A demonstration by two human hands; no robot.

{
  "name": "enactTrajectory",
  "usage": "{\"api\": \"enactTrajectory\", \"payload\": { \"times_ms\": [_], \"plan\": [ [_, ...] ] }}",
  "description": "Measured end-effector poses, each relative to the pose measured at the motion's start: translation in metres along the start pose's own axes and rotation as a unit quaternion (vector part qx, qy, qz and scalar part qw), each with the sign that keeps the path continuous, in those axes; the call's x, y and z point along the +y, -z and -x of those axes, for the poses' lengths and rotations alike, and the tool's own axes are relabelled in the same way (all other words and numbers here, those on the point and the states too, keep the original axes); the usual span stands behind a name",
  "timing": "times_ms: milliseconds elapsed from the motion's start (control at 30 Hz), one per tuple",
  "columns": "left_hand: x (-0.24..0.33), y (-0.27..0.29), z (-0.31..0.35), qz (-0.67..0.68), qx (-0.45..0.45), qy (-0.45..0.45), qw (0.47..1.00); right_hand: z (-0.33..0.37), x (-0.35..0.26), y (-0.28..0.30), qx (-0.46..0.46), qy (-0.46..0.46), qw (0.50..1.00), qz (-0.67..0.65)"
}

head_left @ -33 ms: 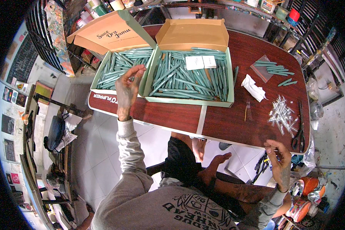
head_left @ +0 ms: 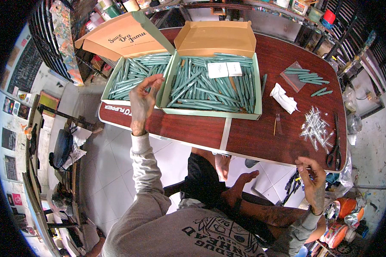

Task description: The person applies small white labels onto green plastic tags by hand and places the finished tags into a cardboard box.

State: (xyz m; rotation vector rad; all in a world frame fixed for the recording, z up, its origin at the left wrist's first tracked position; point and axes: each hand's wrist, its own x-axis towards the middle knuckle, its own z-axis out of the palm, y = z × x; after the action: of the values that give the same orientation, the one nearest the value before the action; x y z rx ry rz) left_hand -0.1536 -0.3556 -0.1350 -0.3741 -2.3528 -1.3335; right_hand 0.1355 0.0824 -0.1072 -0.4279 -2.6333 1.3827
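My left hand hovers over the front edge of the left cardboard box, fingers loosely bent with a gap between them; I see nothing in it. That box is full of slender teal pen-like sticks. A second open box beside it holds more of them, with two white cards on top. My right hand is at the table's front right edge, thumb and fingers apart, with nothing visible in it. Closest to it are black scissors and a heap of small clear plastic pieces.
On the dark red table, a crumpled white tissue lies right of the boxes. Behind it are several teal sticks on a clear plastic bag. A thin wooden stick lies nearer. Paint containers line the back shelf.
My left hand has shifted very slightly. Everything else stays as it was.
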Motion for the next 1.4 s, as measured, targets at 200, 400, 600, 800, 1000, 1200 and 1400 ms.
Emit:
{"api": "enactTrajectory", "payload": {
  "times_ms": [200,400,600,800,1000,1200,1400],
  "plan": [
    [-0.008,0.002,0.012,-0.142,-0.082,-0.055,0.985,0.002,0.001,0.001,-0.035,-0.032,0.999,0.007],
    [0.014,-0.014,0.018,-0.253,-0.153,-0.155,0.942,-0.008,0.033,-0.007,-0.045,-0.006,0.999,-0.008],
    [0.013,-0.003,0.015,-0.228,-0.061,-0.160,0.958,-0.004,0.038,-0.014,-0.011,0.041,0.998,-0.036],
    [0.107,-0.015,0.046,-0.114,-0.119,-0.183,0.969,0.005,0.014,-0.028,0.017,0.100,0.983,-0.151],
    [0.183,-0.091,0.085,-0.032,-0.379,-0.322,0.867,0.019,0.008,-0.037,-0.034,0.107,0.939,-0.324],
    [0.214,-0.162,0.074,0.023,-0.449,-0.360,0.817,0.024,0.035,-0.032,-0.001,0.093,0.968,-0.235],
    [0.181,-0.219,0.059,0.084,-0.481,-0.296,0.821,0.002,0.062,-0.013,0.206,-0.015,0.935,-0.290]
  ]
}}
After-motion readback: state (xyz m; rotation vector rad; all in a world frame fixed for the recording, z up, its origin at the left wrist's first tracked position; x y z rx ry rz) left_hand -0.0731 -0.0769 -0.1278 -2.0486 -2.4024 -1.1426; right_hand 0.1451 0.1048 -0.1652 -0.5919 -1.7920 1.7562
